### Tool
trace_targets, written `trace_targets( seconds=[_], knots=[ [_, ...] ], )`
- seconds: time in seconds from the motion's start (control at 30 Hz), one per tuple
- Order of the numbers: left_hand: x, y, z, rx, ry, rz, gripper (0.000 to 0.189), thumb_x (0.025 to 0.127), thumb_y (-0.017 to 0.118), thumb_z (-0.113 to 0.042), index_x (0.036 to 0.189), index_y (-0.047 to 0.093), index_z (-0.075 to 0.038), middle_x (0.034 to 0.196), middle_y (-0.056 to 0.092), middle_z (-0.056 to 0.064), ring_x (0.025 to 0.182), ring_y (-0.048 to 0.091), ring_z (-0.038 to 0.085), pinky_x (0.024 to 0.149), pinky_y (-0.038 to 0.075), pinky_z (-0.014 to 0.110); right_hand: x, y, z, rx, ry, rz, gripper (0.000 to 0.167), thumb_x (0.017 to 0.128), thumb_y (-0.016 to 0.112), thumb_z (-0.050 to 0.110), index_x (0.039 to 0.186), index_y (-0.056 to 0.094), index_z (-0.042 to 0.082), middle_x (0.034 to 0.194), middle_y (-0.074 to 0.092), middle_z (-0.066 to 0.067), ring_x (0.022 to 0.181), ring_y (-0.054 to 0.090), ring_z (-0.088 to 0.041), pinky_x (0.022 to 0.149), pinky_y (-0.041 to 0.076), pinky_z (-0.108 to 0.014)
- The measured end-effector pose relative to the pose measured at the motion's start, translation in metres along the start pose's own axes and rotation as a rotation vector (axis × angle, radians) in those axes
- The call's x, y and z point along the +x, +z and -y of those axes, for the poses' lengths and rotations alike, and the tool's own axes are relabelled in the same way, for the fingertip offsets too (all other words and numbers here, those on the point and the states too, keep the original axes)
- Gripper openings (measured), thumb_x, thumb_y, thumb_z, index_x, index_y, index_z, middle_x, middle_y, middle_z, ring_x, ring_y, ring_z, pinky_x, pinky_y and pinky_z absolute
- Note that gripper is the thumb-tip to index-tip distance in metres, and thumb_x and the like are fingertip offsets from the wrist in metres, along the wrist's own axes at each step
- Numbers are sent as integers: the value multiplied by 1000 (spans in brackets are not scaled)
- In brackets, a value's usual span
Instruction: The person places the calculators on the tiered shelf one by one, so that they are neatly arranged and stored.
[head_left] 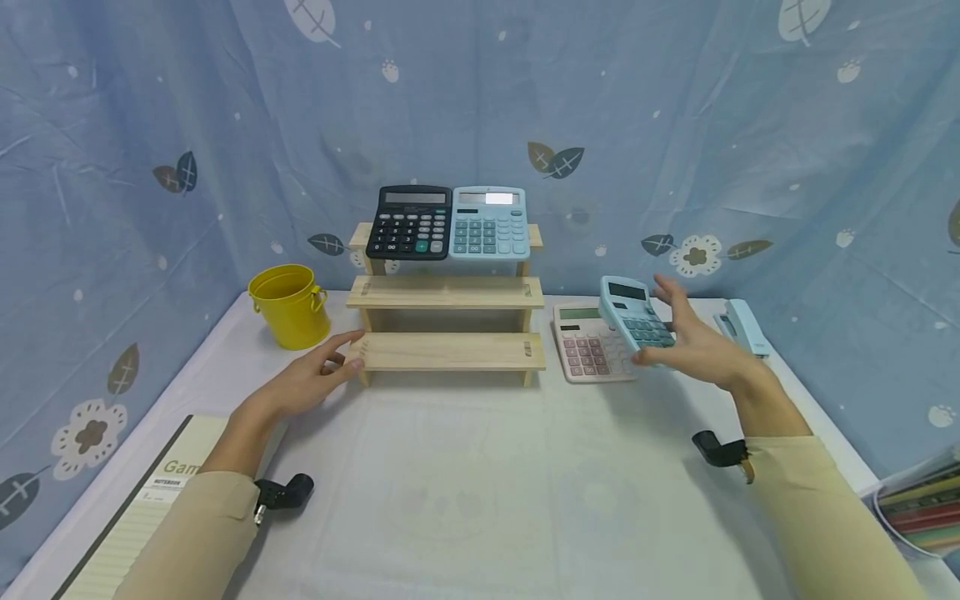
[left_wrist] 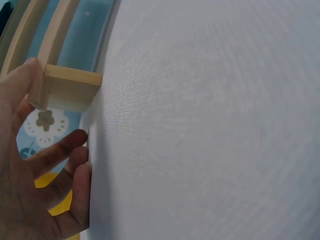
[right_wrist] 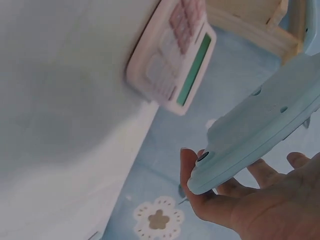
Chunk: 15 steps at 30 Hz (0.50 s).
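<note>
A light blue calculator is tilted in the air, gripped at its right side by my right hand. In the right wrist view its underside faces the camera. Partly beneath it on the table lies a pink-and-white calculator. My left hand pinches the left end of the lowest step of a three-tier wooden shelf between thumb and index finger; the other fingers are loosely bent. On the shelf's top tier, a black calculator and a second light blue calculator lean side by side.
A yellow bucket stands left of the shelf. A notebook lies under my left forearm. Behind my right hand is a pale blue stapler-like object. At the right edge, a container holds books. Blue patterned cloth surrounds the table.
</note>
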<state>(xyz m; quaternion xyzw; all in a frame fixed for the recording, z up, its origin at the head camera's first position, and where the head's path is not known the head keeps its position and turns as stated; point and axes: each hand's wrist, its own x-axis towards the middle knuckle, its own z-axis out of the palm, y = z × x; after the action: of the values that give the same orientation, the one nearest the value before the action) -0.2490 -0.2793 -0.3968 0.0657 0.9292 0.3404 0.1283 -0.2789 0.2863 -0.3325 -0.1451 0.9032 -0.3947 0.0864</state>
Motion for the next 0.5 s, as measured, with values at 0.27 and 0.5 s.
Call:
trace_targets(
  seconds=[0.27, 0.5],
  knots=[
    [0, -1, -2, 15, -15, 1, 77, 100, 46, -70, 164, 20, -35, 149, 46, 26, 131, 51, 47, 99, 51, 59, -5, 6, 18, -11, -74, 24, 127, 83, 81, 22, 161, -18, 36, 172, -5, -15, 147, 17, -61, 105, 35, -74],
    [2, 0, 1, 20, -25, -1, 78, 99, 45, -72, 164, 20, -37, 150, 46, 25, 132, 50, 47, 101, 50, 60, -5, 13, 28, -2, -93, 40, 129, 83, 82, 22, 160, -20, 37, 172, -5, -14, 147, 20, -59, 105, 39, -67]
  ],
)
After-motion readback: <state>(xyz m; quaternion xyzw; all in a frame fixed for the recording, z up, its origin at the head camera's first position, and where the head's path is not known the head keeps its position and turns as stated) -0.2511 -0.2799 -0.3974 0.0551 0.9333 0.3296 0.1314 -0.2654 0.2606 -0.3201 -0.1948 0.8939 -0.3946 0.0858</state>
